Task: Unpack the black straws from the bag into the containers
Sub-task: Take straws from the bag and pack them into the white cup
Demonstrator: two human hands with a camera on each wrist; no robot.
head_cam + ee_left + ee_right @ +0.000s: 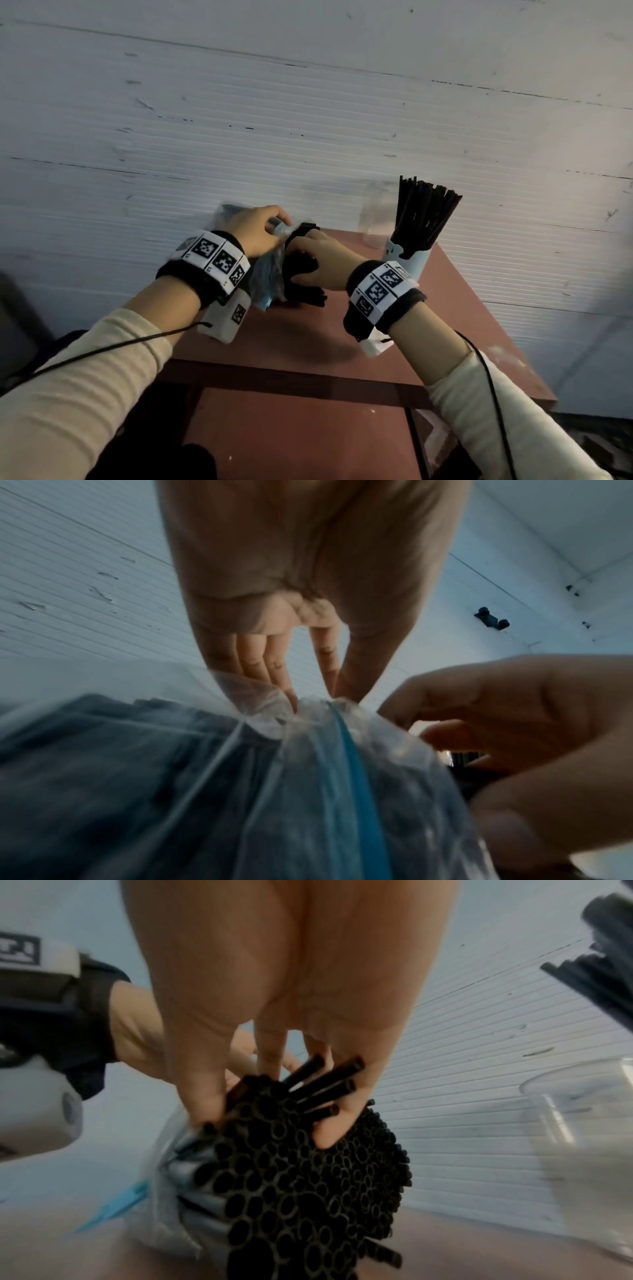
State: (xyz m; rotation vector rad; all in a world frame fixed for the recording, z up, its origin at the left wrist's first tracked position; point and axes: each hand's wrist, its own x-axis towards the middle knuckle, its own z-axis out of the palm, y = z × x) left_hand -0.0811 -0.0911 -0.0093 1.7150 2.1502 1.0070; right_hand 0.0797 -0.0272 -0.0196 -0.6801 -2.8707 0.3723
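A clear plastic bag (265, 277) with a blue seal strip (356, 772) lies over the far left of the red-brown table (342, 342). My left hand (255, 229) pinches the bag's gathered mouth (301, 710). A thick bundle of black straws (308, 1177) sticks out of the bag (164, 1204), its open ends facing the right wrist camera. My right hand (317, 263) grips the top part of that bundle (301, 270), thumb and fingers (329, 1123) dug in among the straws.
A white cup (409, 263) packed with black straws (424, 212) stands at the table's far right. An empty clear plastic cup (375, 216) stands just left of it, against the ribbed white wall (308, 120). The table's edge runs close on the right.
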